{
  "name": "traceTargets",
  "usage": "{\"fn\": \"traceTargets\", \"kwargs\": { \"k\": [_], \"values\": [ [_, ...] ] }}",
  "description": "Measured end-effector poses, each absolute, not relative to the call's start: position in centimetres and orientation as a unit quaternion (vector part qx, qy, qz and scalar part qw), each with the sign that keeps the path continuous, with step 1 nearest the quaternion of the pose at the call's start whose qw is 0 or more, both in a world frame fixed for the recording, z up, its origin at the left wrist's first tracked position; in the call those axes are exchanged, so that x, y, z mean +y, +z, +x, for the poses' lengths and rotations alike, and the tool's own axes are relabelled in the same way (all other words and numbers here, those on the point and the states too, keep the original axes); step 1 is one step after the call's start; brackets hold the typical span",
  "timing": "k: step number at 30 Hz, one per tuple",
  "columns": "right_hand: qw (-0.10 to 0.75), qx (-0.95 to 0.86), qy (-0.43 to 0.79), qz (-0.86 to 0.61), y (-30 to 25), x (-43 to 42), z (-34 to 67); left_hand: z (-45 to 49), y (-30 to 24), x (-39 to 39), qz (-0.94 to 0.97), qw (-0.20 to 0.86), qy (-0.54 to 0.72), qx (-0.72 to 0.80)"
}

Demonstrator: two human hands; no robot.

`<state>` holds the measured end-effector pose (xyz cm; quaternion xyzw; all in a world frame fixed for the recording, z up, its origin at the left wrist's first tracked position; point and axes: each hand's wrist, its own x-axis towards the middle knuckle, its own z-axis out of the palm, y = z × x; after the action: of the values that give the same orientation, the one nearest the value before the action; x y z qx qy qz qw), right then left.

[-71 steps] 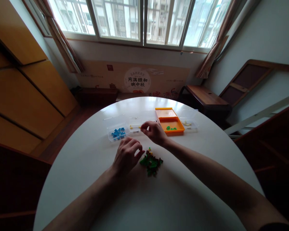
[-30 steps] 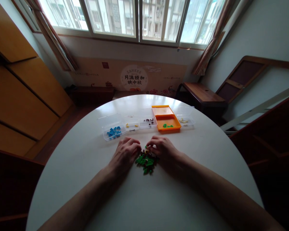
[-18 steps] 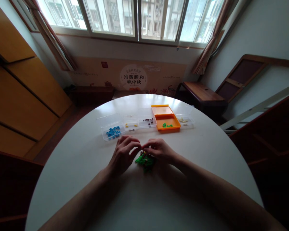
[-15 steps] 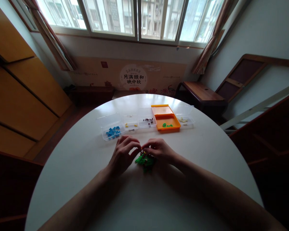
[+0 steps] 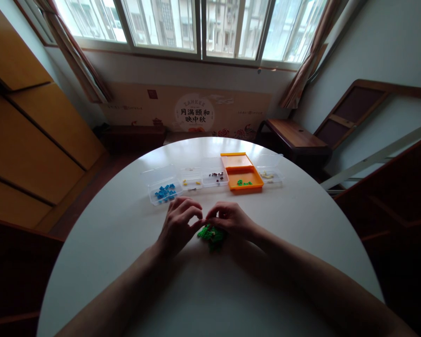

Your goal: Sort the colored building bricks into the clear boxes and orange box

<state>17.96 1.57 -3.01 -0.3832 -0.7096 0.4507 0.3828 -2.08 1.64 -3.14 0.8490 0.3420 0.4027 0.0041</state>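
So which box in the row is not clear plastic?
The orange box, second from the right, holding green bricks; the other four are clear.

Your table (image 5: 210, 290) looks smooth and faintly glossy white. The small boxes (image 5: 153, 196) are clear plastic, the orange tray (image 5: 247, 189) is opaque plastic, and the green bricks (image 5: 212, 234) are shiny plastic.

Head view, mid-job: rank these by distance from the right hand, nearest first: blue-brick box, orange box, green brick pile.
1. Green brick pile, directly at the right hand, on its left.
2. Orange box, just beyond the hand, slightly to the right.
3. Blue-brick box, left end of the box row.
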Motion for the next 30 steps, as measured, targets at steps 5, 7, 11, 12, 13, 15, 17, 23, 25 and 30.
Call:
{"fn": "traceTargets", "kwargs": {
  "k": [5, 7, 11, 12, 13, 15, 17, 23, 25, 30],
  "values": [
    [0.394, -0.742, 0.389, -0.379, -3.3, 2.0, 18.0, -2.5, -2.9, 1.5, 0.848, -0.008, 0.393, 0.354],
    [0.392, -0.762, 0.350, -0.379, -3.4, 2.7, 18.0, -2.6, -2.8, 1.4, 0.846, -0.011, 0.390, 0.363],
    [0.395, -0.784, 0.279, -0.389, -3.1, 5.2, 17.3, -2.8, -2.6, 1.2, 0.845, -0.016, 0.387, 0.369],
    [0.400, -0.784, 0.263, -0.394, -2.9, 6.0, 16.9, -2.8, -2.6, 1.1, 0.846, -0.016, 0.385, 0.367],
    [0.404, -0.784, 0.248, -0.401, -2.6, 6.8, 16.4, -2.9, -2.5, 1.1, 0.848, -0.014, 0.383, 0.366],
    [0.414, -0.779, 0.221, -0.417, -1.9, 8.2, 15.2, -3.0, -2.5, 1.1, 0.851, -0.013, 0.379, 0.364],
    [0.421, -0.772, 0.196, -0.434, -1.1, 9.2, 14.2, -3.1, -2.5, 1.2, 0.852, -0.013, 0.375, 0.365],
    [0.432, -0.758, 0.172, -0.458, -0.9, 9.6, 13.9, -3.1, -2.8, 1.3, 0.847, -0.017, 0.364, 0.388],
    [0.421, -0.768, 0.175, -0.449, -1.5, 9.1, 15.0, -3.0, -2.9, 1.3, 0.843, -0.008, 0.355, 0.403],
    [0.350, -0.807, 0.158, -0.449, -2.6, 6.7, 18.7, -2.9, -3.1, 1.2, 0.842, 0.026, 0.332, 0.424]
  ]
}}
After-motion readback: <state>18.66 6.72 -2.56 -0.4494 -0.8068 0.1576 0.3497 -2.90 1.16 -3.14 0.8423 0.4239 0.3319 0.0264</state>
